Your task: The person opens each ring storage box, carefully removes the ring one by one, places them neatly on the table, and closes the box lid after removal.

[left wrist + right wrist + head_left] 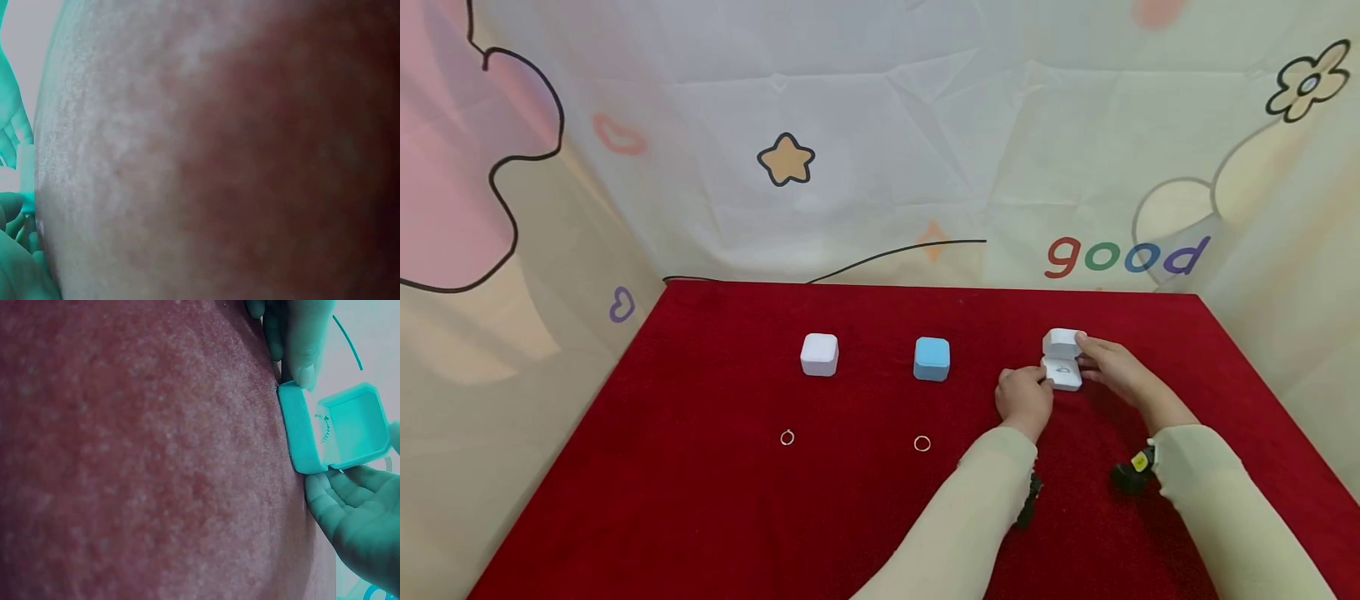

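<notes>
A white ring box [1062, 374] stands with its lid raised on the red cloth at the right, a ring [1063, 369] seated in its insert. My left hand [1025, 398] holds the near left corner of the base, thumb on its rim in the right wrist view. From the right side, my right hand [1116, 371] holds the same box. Its thumb is against the lid [359, 425], and its fingers [340, 497] lie along the base. The left wrist view is mostly filled by cloth, with the hands and a sliver of box [26, 169] at its left edge.
A closed white box [819, 355] and a closed blue box [932, 359] stand left of the hands. Nearer me lie a silver-coloured ring [787, 437] and a gold-coloured ring [922, 443]. A printed curtain [880, 167] hangs behind the red-covered table [700, 500].
</notes>
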`<state>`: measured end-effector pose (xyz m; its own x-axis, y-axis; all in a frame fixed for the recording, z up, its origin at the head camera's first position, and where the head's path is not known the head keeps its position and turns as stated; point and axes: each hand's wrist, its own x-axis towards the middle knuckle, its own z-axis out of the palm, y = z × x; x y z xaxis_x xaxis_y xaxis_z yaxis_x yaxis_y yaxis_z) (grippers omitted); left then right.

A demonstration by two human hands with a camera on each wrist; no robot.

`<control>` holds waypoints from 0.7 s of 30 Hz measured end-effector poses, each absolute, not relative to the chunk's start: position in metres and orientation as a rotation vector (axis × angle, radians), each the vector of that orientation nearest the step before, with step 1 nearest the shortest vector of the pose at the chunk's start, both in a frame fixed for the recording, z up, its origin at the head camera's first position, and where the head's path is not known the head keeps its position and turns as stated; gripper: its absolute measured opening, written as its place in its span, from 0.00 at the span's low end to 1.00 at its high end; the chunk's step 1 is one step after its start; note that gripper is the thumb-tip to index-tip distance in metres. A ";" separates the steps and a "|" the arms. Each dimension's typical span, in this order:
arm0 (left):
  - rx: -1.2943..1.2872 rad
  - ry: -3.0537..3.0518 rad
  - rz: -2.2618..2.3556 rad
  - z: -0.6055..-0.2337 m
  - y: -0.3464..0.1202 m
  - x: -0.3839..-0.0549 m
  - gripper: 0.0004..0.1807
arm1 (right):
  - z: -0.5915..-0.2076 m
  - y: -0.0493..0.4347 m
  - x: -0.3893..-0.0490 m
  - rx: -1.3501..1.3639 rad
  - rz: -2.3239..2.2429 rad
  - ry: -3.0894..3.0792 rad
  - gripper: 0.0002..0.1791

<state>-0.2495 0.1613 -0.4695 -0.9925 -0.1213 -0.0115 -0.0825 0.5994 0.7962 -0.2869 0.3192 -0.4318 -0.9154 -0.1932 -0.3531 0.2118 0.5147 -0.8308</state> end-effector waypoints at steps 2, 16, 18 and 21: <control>0.169 -2.762 -1.376 -0.470 0.161 -0.250 0.12 | -0.432 0.320 -0.287 0.024 -1.378 2.353 0.45; 0.231 -2.773 -1.413 -0.466 0.162 -0.248 0.14 | -0.432 0.320 -0.281 0.062 -1.433 2.394 0.44; 0.233 -2.776 -1.405 -0.465 0.162 -0.247 0.14 | -0.433 0.321 -0.279 0.060 -1.437 2.409 0.44; 0.230 -2.768 -1.420 -0.465 0.161 -0.247 0.15 | -0.434 0.322 -0.275 0.061 -1.442 2.443 0.42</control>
<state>-0.2467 0.1613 -0.4652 -0.9889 -0.1409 -0.0480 -0.1211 0.5745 0.8095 -0.2748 0.3224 -0.4341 -0.9531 -0.1160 -0.2794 0.1886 0.4943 -0.8486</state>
